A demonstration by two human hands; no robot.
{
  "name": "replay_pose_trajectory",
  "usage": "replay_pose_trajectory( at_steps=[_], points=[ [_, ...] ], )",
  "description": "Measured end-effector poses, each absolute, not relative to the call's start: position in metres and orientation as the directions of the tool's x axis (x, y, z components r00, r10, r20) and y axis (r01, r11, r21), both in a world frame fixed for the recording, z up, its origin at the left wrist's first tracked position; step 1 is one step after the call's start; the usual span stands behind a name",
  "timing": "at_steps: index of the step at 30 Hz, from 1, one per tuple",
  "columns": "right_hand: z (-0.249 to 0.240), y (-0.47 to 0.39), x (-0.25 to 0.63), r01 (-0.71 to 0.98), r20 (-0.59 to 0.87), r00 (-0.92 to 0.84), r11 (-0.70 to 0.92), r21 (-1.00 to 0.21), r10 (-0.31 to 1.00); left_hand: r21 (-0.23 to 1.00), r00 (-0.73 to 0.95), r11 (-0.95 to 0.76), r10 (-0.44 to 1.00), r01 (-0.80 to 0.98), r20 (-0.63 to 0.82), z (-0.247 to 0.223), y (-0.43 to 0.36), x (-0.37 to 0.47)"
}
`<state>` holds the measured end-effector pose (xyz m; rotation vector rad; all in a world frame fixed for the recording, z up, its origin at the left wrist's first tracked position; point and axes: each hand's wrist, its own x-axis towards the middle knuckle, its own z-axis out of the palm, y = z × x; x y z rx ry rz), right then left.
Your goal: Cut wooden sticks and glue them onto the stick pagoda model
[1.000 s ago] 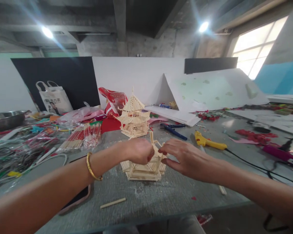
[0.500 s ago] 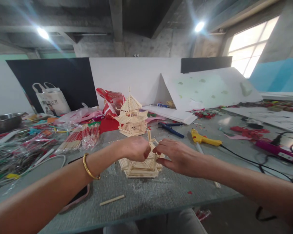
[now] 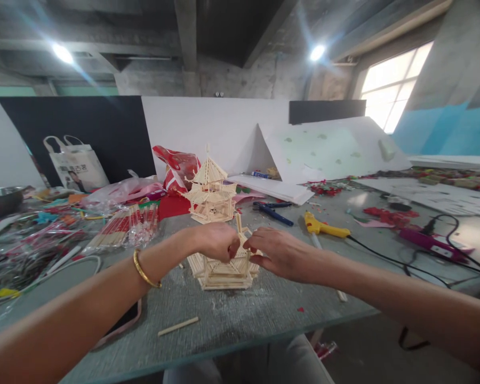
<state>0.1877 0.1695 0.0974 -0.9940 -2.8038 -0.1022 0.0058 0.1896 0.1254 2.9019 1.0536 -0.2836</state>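
Observation:
A pale wooden-stick model (image 3: pixel 227 277) with a wide layered base stands near the front of the table. My left hand (image 3: pixel 220 241), a gold bangle on its wrist, is over the model's upper left with fingers curled closed; what they pinch is hidden. At the model's upper right is my right hand (image 3: pixel 278 253), its thumb and fingers bent but apart, the fingertips close to the sticks. Directly behind stands a tiered stick tower (image 3: pixel 211 194) with a pointed roof. One loose stick (image 3: pixel 178 326) lies in front, to the left.
Right of centre lie a yellow glue gun (image 3: pixel 328 228) with a black cord and dark blue pliers (image 3: pixel 276 212). Bundled sticks (image 3: pixel 116 226) and plastic-wrapped materials cover the left. A phone (image 3: pixel 122 322) rests partly under my left forearm.
The whole view has shifted slightly, so the table's things appear a little further left. Both hands stay at the front model in nearly the same pose.

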Motion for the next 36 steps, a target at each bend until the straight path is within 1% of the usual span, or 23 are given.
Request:
replay_pose_trajectory(
  at_steps=[9,20,27,31,36],
  points=[
    [0.093,0.174,0.185,0.63,0.173,-0.766,0.777,0.014,0.619,0.02,0.745,-0.759,0.634,0.651,-0.206,0.128,0.191,0.004],
    [0.094,0.174,0.183,0.627,0.168,-0.773,0.778,0.047,0.612,0.066,0.754,-0.757,0.632,0.65,-0.177,0.126,0.191,0.001],
    [0.093,0.175,0.183,0.63,0.174,-0.767,0.776,0.021,0.618,0.144,0.753,-0.739,0.649,0.658,-0.11,0.121,0.187,-0.001],
    [0.09,0.176,0.183,0.624,0.186,-0.771,0.781,0.033,0.609,0.193,0.738,-0.717,0.672,0.67,-0.067,0.118,0.184,0.003],
    [0.09,0.178,0.183,0.616,0.184,-0.778,0.786,0.04,0.601,0.25,0.71,-0.678,0.701,0.691,-0.062,0.113,0.187,0.005]
  ],
)
